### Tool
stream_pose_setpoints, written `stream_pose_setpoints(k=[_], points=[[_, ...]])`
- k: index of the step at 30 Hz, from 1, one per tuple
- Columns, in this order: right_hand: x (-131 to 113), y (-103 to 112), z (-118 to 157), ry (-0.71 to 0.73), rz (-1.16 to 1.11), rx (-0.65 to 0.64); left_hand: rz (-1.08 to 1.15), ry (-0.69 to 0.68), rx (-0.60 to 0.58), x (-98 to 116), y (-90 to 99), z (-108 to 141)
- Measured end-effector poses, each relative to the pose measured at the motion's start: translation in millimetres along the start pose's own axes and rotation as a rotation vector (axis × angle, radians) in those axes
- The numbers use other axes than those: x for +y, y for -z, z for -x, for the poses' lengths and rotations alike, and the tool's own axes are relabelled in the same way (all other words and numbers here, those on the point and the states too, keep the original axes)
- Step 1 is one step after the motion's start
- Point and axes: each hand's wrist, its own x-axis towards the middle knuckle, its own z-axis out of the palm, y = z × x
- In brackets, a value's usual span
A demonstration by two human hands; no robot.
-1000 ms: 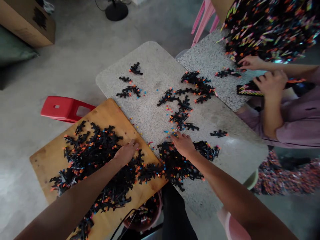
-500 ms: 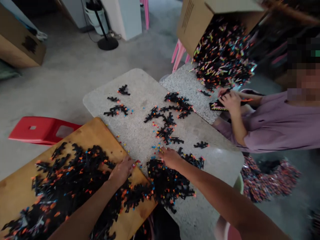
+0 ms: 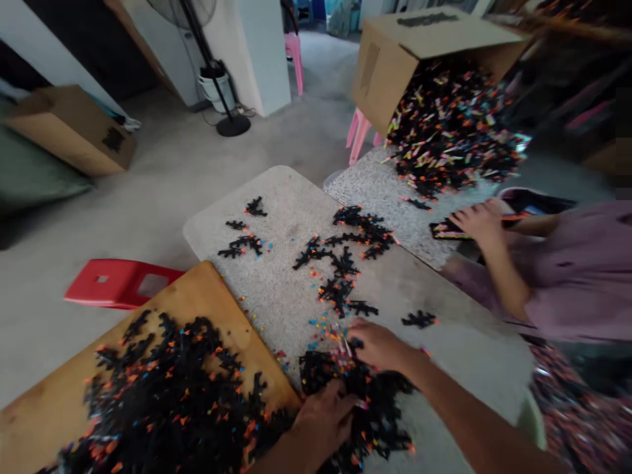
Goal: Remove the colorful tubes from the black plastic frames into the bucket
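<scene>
Black toy guns with orange tips lie in a dense pile [image 3: 375,395] at the near corner of the stone table [image 3: 419,283]. My left hand [image 3: 326,415] is bent over this pile, fingers curled, with a small pink bit at its fingertips; whatever it grips is hidden. Just beyond it, my right hand [image 3: 378,343] has its fingers curled in round a black piece that looks like a toy gun, partly hidden and blurred. Tiny coloured beads [image 3: 320,329] are scattered beside its fingertips. A larger heap of toy guns [image 3: 172,388] covers the wooden board [image 3: 212,283] at left.
More toy guns [image 3: 345,263] lie in loose clusters across the table. At right, a co-worker's hand [image 3: 481,224] rests over a black tray [image 3: 447,230]. A tipped cardboard box [image 3: 382,72] spills coloured pieces behind. A red stool [image 3: 113,283] stands left, a fan stand [image 3: 233,125] farther back.
My left hand has moved right, off the board's edge onto the table pile. My right hand has shifted slightly, with a black piece now at its fingers. The camera view has tilted up.
</scene>
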Motion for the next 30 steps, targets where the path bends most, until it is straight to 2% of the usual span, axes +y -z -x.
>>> stream_pose_setpoints(k=[1, 2, 3, 5, 6, 7, 9, 11, 13, 14, 16, 18, 21, 23, 24, 25, 26, 27, 28, 30], points=[[22, 14, -5, -0.041, -0.052, 0.045, -0.045, 0.033, 0.058, -13, 16.1, -4], [48, 28, -14, -0.125, -0.074, 0.114, -0.111, 0.091, 0.132, -32, 40.4, -9], [76, 43, -27, -0.217, -0.053, 0.264, -0.196, 0.161, 0.193, -55, 72.1, -14], [132, 72, -60, -0.348, 0.046, 0.647, -0.349, 0.424, 0.463, -114, 150.6, -24], [157, 84, -77, -0.405, 0.07, 0.81, -0.382, 0.542, 0.627, -146, 192.6, -29], [179, 95, -94, -0.469, 0.064, 0.92, -0.382, 0.646, 0.761, -178, 233.3, -33], [212, 113, -126, -0.578, 0.019, 0.986, -0.318, 0.859, 0.875, -235, 302.8, -41], [232, 125, -156, -0.602, 0.0, 0.949, -0.275, 0.964, 0.834, -277, 349.1, -50], [240, 132, -182, -0.542, 0.031, 0.89, -0.263, 0.963, 0.802, -304, 370.0, -64], [241, 133, -193, -0.487, 0.06, 0.86, -0.275, 0.912, 0.795, -312, 371.4, -72], [235, 130, -208, -0.346, 0.122, 0.802, -0.335, 0.756, 0.789, -316, 358.6, -90], [218, 120, -209, -0.198, 0.169, 0.747, -0.422, 0.584, 0.768, -303, 330.2, -102], [178, 102, -191, -0.021, 0.181, 0.637, -0.497, 0.399, 0.641, -264, 283.0, -105], [157, 98, -180, 0.067, 0.14, 0.536, -0.492, 0.25, 0.549, -241, 270.3, -105], [153, 102, -180, 0.074, 0.119, 0.52, -0.493, 0.208, 0.568, -235, 274.5, -108], [153, 108, -185, 0.06, 0.114, 0.552, -0.512, 0.194, 0.637, -234, 286.4, -114], [158, 117, -195, 0.02, 0.128, 0.632, -0.54, 0.211, 0.754, -239, 305.4, -123], [166, 128, -210, -0.039, 0.146, 0.716, -0.553, 0.266, 0.868, -248, 329.6, -134], [177, 139, -228, -0.118, 0.141, 0.77, -0.531, 0.371, 0.927, -262, 356.9, -148], [200, 157, -266, -0.281, 0.083, 0.795, -0.451, 0.58, 0.946, -295, 410.3, -177]])
